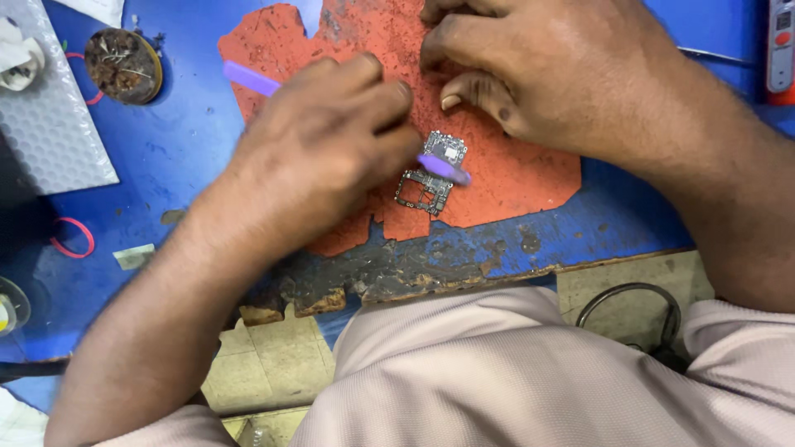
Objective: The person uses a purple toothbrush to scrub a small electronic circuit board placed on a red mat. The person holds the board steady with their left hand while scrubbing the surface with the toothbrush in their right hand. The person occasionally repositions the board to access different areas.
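left hand (pixel 323 136): fingers clenched around a purple stick (pixel 443 168) — its far end pokes out past the knuckles at upper left.
stick axis: long axis runs from upper left to lower right, the working tip pointing lower right and touching the circuit board (pixel 431 175).
circuit board: one, small and dark, lying on the worn red mat (pixel 513 178) near its lower edge — long axis tilted from upper right to lower left.
right hand (pixel 530 70): fingers curled, tips pressed on the mat just above the board, holding nothing.
counts: one stick, one board, one mat, two red rubber bands (pixel 73 238) on the blue table (pixel 178 149), one round tin (pixel 124 66).
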